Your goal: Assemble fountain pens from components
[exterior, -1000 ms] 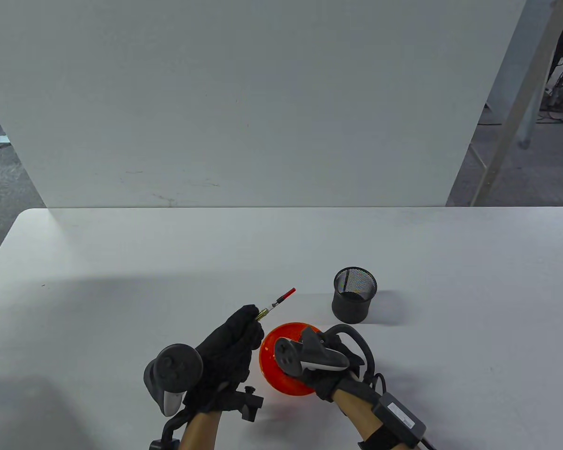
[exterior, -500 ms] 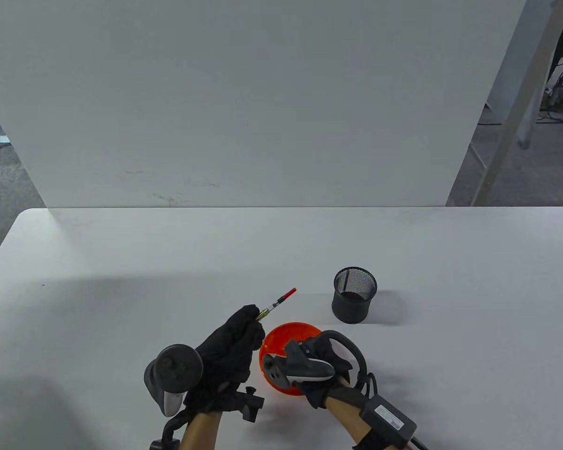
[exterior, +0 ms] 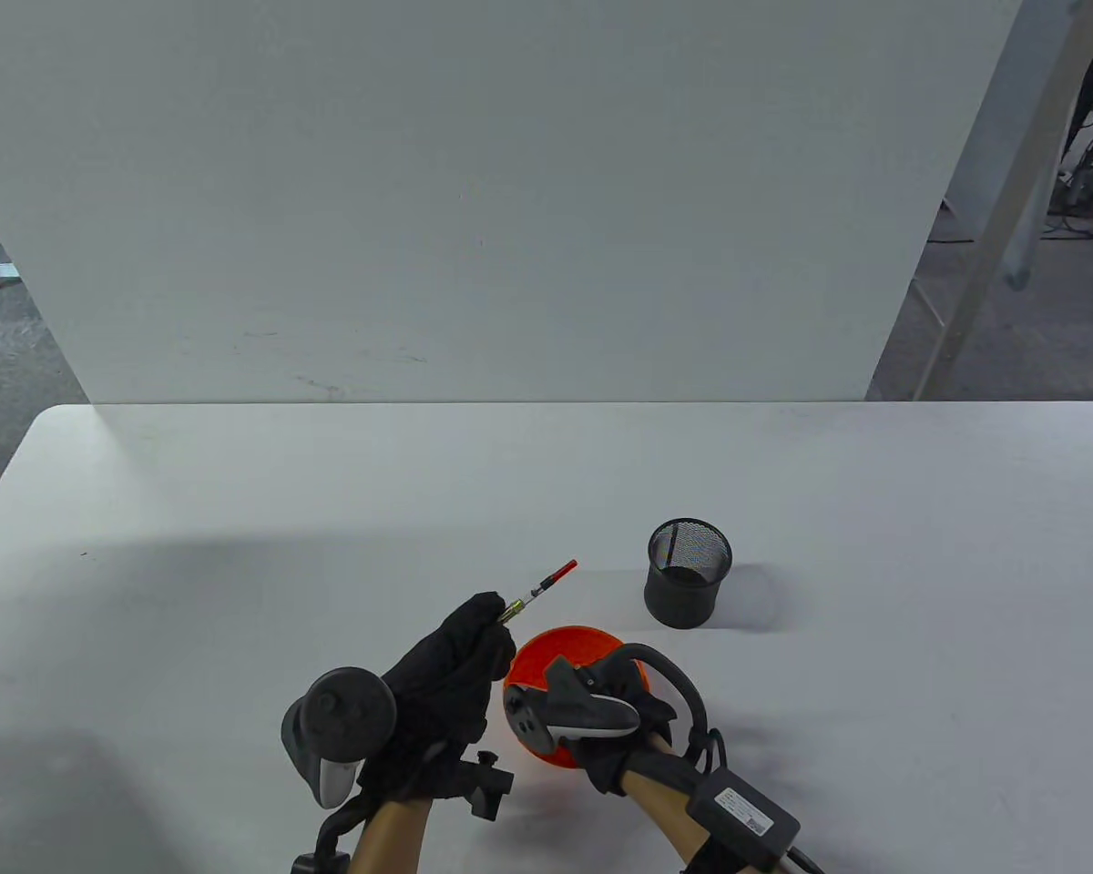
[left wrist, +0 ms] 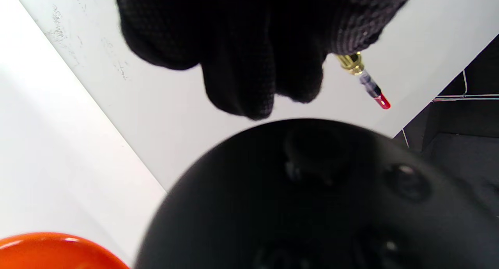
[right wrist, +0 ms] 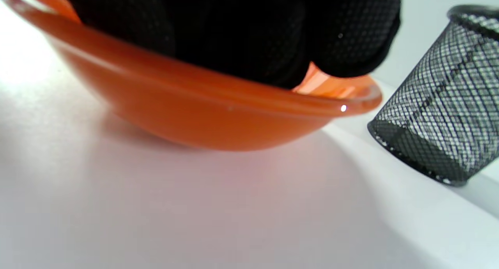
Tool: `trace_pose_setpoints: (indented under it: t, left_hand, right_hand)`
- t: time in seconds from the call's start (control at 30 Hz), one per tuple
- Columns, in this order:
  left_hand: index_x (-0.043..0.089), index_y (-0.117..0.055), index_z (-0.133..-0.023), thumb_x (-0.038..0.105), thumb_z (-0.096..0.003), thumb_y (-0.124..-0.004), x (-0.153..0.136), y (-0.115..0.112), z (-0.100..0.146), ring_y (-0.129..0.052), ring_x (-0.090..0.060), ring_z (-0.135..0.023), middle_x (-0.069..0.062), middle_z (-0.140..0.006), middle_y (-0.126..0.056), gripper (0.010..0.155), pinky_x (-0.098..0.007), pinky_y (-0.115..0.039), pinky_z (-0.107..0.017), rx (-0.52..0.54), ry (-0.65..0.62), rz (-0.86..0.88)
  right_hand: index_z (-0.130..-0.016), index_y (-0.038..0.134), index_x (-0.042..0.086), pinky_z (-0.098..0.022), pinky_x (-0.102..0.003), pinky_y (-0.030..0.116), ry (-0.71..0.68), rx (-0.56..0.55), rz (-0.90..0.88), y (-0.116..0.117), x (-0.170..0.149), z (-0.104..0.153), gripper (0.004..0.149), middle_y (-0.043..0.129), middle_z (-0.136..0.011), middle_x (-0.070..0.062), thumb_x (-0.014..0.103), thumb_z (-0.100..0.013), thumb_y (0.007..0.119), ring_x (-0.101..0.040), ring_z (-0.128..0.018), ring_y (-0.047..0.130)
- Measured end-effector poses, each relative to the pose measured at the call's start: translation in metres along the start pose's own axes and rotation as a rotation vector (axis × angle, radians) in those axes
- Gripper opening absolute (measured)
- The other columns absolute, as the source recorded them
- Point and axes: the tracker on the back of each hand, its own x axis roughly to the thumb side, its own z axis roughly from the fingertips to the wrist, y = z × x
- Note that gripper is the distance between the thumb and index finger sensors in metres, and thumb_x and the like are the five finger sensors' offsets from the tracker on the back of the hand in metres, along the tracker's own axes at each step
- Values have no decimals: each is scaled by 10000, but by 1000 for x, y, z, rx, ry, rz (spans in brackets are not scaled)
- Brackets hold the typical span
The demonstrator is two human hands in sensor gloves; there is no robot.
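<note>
My right hand (exterior: 615,715) pulls back toward me inside the orange bowl (exterior: 560,648), fishing for the next part; I cannot tell what its fingers hold. My left hand (exterior: 446,678) stays put above the table (exterior: 237,564), fingers clamped on the pen section (exterior: 536,592): brass collar, clear converter, red tip pointing away.
</note>
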Motion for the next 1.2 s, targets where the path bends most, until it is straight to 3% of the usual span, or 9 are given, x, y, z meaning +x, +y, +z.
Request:
trace_pose_setpoints:
  t: [0.17,0.27,0.33,0.53,0.6,0.7,0.77,1.03,1.2]
  left_hand:
    - [310,-763,-998,446,-579,-746,0,-3,3,-1068,-172,-544,17,-755,-979,440,-437,-866,-472,-6,-1,-3]
    - [317,-760,-998,451,-580,-742,2,-4,2,-1067,-169,-549,22,-758,-978,440,-433,-866,-476,-7,-14,-29]
    - [315,-760,-998,449,-579,-743,0,-5,3,-1067,-170,-547,19,-757,-978,440,-434,-866,-472,-7,-2,-14]
    - [322,-754,-1001,454,-582,-738,2,-9,2,-1068,-152,-497,26,-760,-975,440,-393,-876,-405,-45,-18,-22]
    - [323,-754,-1002,455,-582,-738,7,-14,3,-1067,-152,-503,28,-762,-975,440,-393,-876,-412,-79,-53,-32]
    - [330,-751,-1002,458,-582,-736,14,-21,5,-1065,-150,-518,31,-764,-974,440,-396,-874,-429,-126,-92,-31]
    - [333,-750,-1002,459,-584,-735,19,-27,6,-1063,-151,-527,35,-768,-973,438,-398,-873,-438,-153,-113,-24]
    - [332,-756,-1000,455,-582,-737,26,-33,10,-1065,-152,-525,33,-761,-976,436,-402,-875,-439,-178,-154,-39]
    - [332,-759,-998,454,-582,-738,26,-33,10,-1066,-153,-523,33,-751,-980,434,-403,-875,-438,-182,-154,-38]
  right_hand:
    - [-915,813,200,-511,-482,809,16,-83,-51,-20,-8,11,452,864,-815,-75,471,-556,768,-244,-633,886]
    - [-930,787,199,-504,-474,814,37,-236,-169,-44,-27,39,455,845,-821,-77,464,-562,756,-236,-624,881]
    - [-951,744,191,-499,-462,829,63,-281,-312,-52,-46,57,464,820,-833,-79,458,-571,749,-224,-617,886]
    - [-973,648,165,-563,-501,842,105,-622,-1030,-36,-104,101,450,732,-909,-101,378,-597,771,-242,-701,914]
    - [-962,636,178,-585,-486,853,41,-753,-1397,-20,-119,110,417,716,-928,-93,355,-608,767,-231,-736,918]
    - [-943,645,175,-601,-502,843,-70,-809,-1884,-2,-126,113,389,707,-933,-105,324,-611,784,-252,-760,917]
    - [-938,636,182,-620,-505,835,-141,-816,-2066,7,-128,112,376,695,-942,-100,319,-617,774,-251,-788,908]
    - [-942,621,185,-616,-488,842,-241,-738,-2282,17,-121,102,376,687,-946,-91,340,-623,747,-253,-799,908]
    - [-947,623,192,-611,-491,836,-209,-720,-2180,18,-118,100,379,690,-949,-82,353,-626,743,-250,-802,906]
